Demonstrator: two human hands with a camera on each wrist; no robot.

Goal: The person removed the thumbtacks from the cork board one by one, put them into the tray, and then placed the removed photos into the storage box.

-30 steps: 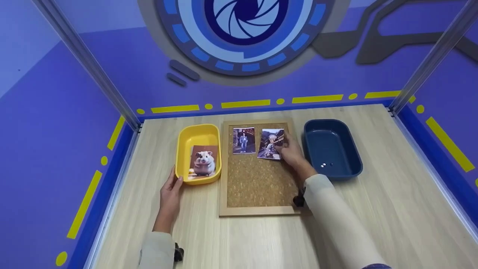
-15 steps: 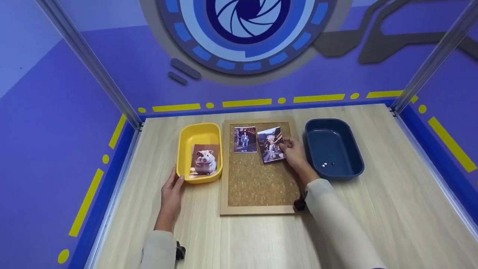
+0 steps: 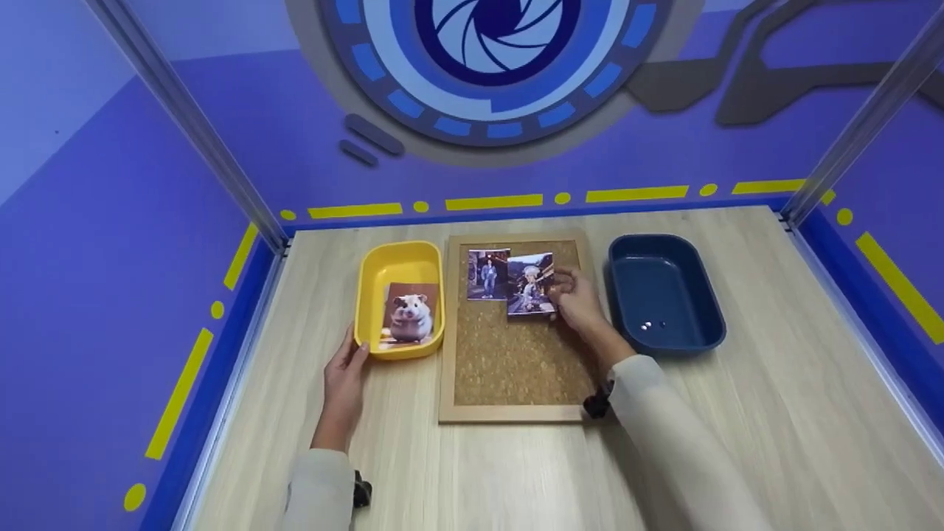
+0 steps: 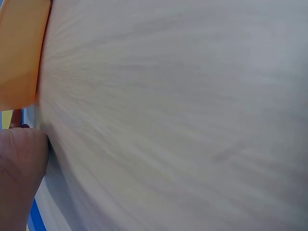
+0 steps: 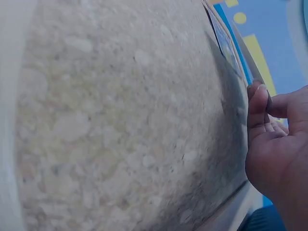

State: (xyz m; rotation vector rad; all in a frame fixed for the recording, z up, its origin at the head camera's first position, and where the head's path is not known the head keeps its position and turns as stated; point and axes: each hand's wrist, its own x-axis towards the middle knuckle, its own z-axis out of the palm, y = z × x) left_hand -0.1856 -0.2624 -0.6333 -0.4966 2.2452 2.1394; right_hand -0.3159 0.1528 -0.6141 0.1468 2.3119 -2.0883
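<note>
At the yellow tray [image 3: 402, 254], my left hand [image 3: 344, 387] holds the near left corner, thumb at the near wall and fingers along the left side. A photo of a hamster [image 3: 410, 318] lies in that tray. My right hand [image 3: 579, 301] pinches the right edge of a photo of a figure in a white hat [image 3: 528, 286] close over the cork board [image 3: 516, 361]. This photo stands nearly straight, its left edge overlapping another photo of a standing person [image 3: 484, 274] at the board's upper left. In the right wrist view, the thumb and fingers meet beyond the cork.
Right of the board stands a dark blue tray [image 3: 658, 284] with a few small shiny pieces [image 3: 647, 325] on its floor. A wooden frame [image 3: 509, 414] edges the board. Blue-purple panels [image 3: 243, 147] wall in the table [image 3: 413, 472] at the back and sides.
My right hand has shifted the pinched photo left until it overlaps the other photo. The photo swung to a tilt, then back to nearly straight. My left hand stays at the yellow tray.
</note>
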